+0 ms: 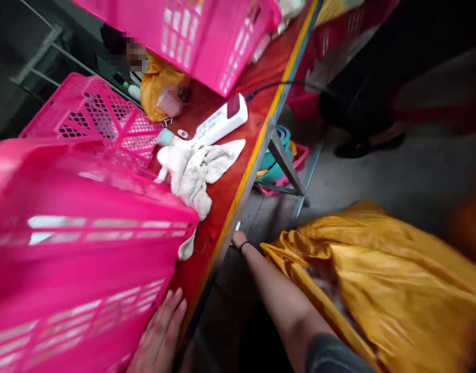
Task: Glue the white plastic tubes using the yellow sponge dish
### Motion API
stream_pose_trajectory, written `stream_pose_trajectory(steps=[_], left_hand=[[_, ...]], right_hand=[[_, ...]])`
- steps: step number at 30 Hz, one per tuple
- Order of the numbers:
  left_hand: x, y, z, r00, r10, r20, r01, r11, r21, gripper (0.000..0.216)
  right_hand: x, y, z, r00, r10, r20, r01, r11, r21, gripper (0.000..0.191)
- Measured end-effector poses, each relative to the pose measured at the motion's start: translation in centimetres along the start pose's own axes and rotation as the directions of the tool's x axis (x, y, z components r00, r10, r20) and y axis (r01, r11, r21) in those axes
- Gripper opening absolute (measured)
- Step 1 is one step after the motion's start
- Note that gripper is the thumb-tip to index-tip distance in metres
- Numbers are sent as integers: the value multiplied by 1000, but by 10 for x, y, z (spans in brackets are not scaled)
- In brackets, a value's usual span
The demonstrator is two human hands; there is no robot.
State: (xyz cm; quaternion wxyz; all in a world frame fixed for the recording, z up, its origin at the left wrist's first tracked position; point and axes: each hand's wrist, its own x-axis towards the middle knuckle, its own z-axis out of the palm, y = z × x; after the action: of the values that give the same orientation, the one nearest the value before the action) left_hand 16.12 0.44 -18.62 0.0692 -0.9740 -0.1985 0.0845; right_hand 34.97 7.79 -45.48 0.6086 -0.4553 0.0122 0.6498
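My left hand [160,331] lies flat at the table's near edge, fingers stretched out, beside the large pink plastic basket [117,269]. My right arm reaches down past the table edge, and my right hand [238,239] is small in view there, with a dark band at the wrist. The table edge partly hides its fingers. A small white thing [238,226] shows right by this hand; whether it is held, I cannot tell. On the red tabletop [226,191], a crumpled white cloth [195,173] rests next to the basket.
Beyond the cloth lies a white device with a dark display [222,120] and a cable. More pink baskets [207,41] stand on and behind the table. A yellow-orange sack [393,280] bulges at right. Teal basins [275,160] sit below. A person's dark-clothed leg [362,98] is at upper right.
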Motion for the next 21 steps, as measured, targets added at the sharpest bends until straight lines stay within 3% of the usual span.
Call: stream_pose_trajectory(steps=[4,6,8,10,12,14,15,16,18,21], left_hand=[[18,14,2,989,119,-90,-119,993,4,72],[17,31,-5,986,74,-150,-96,985,-145,66],[7,58,-12,973,-49,-224,-47,914,-403,60],[-7,94,-15,955,-182,-236,-43,699,-714,56],[-20,128,-16,957,-259,-131,-44,315,-948,52],[-31,148,-16,952,-304,32,7,-85,-996,49],[-37,152,-16,939,-325,110,35,-229,-973,48],[-45,152,-14,920,-351,174,54,-326,-944,48],[-65,143,-10,875,-415,248,62,-413,-909,49],[-107,128,0,813,-487,320,80,-451,-889,49]], right_hand=[[-133,10,-38,995,-77,-59,86,979,184,35],[-204,14,-53,983,-171,-70,182,955,233,39],[-266,14,-60,962,-266,-54,270,919,288,38],[-316,8,-57,935,-351,38,312,872,377,32],[-353,-1,-45,893,-417,173,317,852,417,25],[-380,-10,-28,859,-418,296,317,887,334,19],[-390,-12,-20,853,-390,346,312,913,261,18],[-398,-13,-13,853,-347,391,299,937,179,19],[-404,-10,-6,880,-240,410,272,962,-21,23],[-390,0,-13,964,-224,145,260,911,-321,22]])
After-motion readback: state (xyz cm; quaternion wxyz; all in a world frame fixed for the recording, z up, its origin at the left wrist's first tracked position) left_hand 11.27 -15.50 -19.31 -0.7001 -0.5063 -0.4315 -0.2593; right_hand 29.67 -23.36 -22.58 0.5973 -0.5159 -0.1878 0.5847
